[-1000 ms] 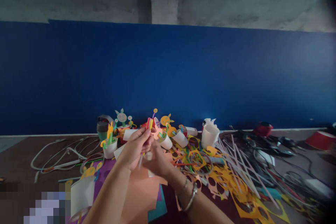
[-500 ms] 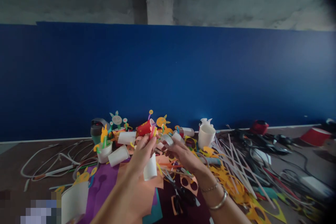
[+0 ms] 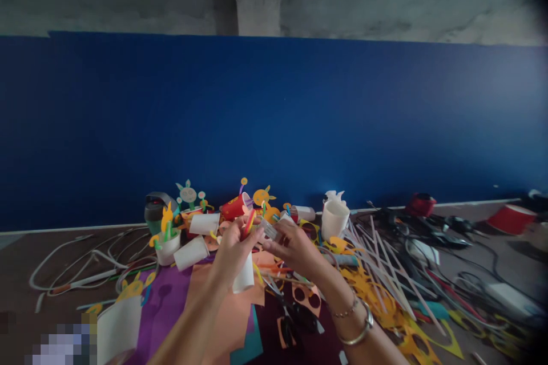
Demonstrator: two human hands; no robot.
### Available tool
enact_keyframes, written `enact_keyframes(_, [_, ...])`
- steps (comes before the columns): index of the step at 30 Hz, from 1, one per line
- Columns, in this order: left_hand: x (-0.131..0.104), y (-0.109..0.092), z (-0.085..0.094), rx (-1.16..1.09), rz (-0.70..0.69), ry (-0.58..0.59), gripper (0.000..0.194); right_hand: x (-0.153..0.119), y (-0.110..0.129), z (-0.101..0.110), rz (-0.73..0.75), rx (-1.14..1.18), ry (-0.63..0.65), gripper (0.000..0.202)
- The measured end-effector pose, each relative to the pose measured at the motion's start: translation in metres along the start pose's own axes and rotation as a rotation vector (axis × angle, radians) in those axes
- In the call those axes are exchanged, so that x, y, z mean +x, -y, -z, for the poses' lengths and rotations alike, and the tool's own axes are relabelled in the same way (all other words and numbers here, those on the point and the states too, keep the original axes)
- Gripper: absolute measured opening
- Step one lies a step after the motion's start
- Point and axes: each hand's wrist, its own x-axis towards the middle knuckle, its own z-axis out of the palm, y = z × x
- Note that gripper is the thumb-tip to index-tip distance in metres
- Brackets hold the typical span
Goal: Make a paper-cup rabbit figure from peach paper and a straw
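Note:
My left hand [image 3: 234,244] is closed on a thin red and yellow strip [image 3: 248,223] that sticks up from its fingertips. Close beside it, my right hand [image 3: 296,246] pinches a small clear, greyish piece [image 3: 270,230], perhaps tape; its kind is hard to make out. The fingertips of both hands nearly meet over the worktop. A white paper cup [image 3: 244,276] shows below my left hand, partly hidden by it. Black-handled scissors [image 3: 295,319] lie under my right forearm, on dark paper. An orange paper sheet [image 3: 222,313] spreads beneath my left forearm.
Behind are decorated paper cups, including a red cup [image 3: 234,206], and a white cup [image 3: 335,218]. Pale sticks [image 3: 385,268] and yellow paper scraps [image 3: 377,296] lie to the right, then black cables. White cables [image 3: 92,262] curl at left. A blue partition [image 3: 274,120] stands behind.
My hands have come closer together. My right hand has tilted, bringing the clear piece lower and against the left fingertips. The red and yellow strip has turned slightly in my left hand.

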Motion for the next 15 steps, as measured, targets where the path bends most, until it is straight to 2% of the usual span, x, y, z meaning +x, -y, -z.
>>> enact_keyframes(5, [0.004,0.009,0.003,0.066,-0.052,-0.016,0.028,-0.001,-0.003,0.002,0.019,-0.013,0.081,0.022])
enact_keyframes(9, [0.003,0.009,0.004,0.08,-0.092,-0.021,0.03,0.0,-0.007,0.001,-0.029,0.139,0.142,0.019])
enact_keyframes(12, [0.001,0.002,0.007,0.011,-0.026,0.07,0.037,-0.001,-0.006,0.004,-0.064,0.42,0.248,0.023])
enact_keyframes(15, [0.0,-0.004,0.013,0.002,0.096,0.2,0.039,-0.003,-0.004,0.008,-0.094,0.63,0.297,0.02])
